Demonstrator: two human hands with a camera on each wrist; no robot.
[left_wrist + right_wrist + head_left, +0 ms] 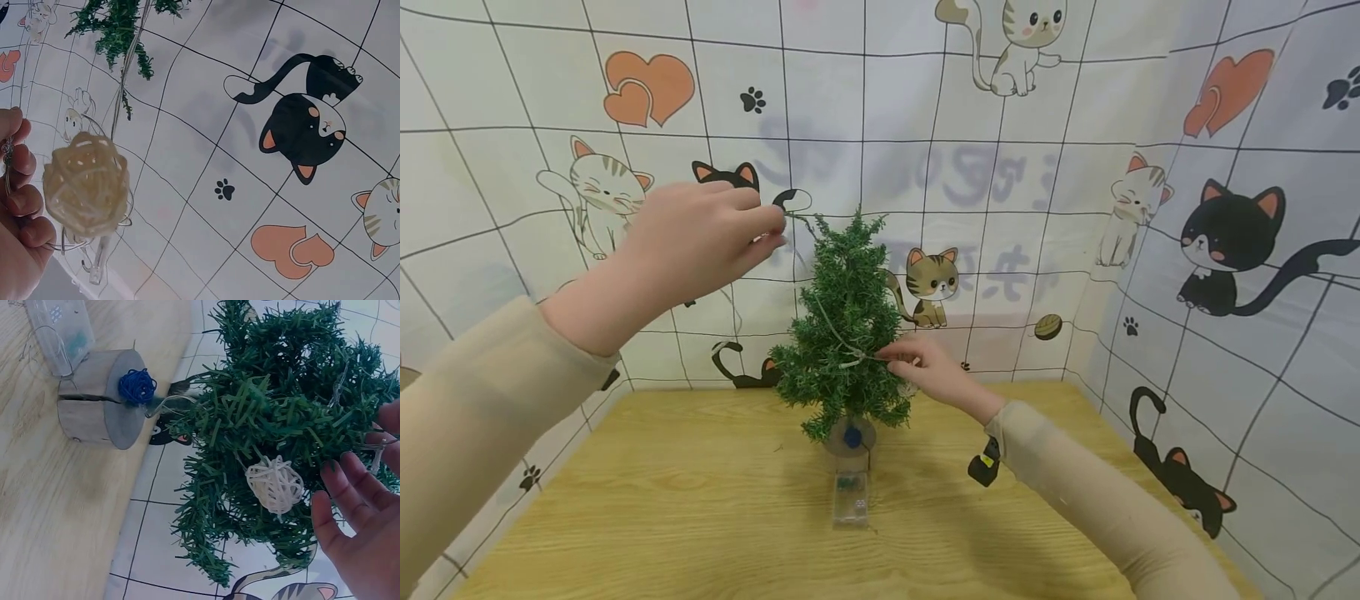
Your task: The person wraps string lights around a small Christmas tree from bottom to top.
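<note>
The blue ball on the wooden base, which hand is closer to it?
The right hand. It's above the blue ball and to its right, by the lower tree branches; the left hand is much higher, left of the ball.

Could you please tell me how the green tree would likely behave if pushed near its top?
The green tree may tip fairly easily, since its branches spread much wider than the round base. That base looks like a thick wood block, so it might steady things a little. The fine, tufted branches would probably bend rather than snap.
</note>
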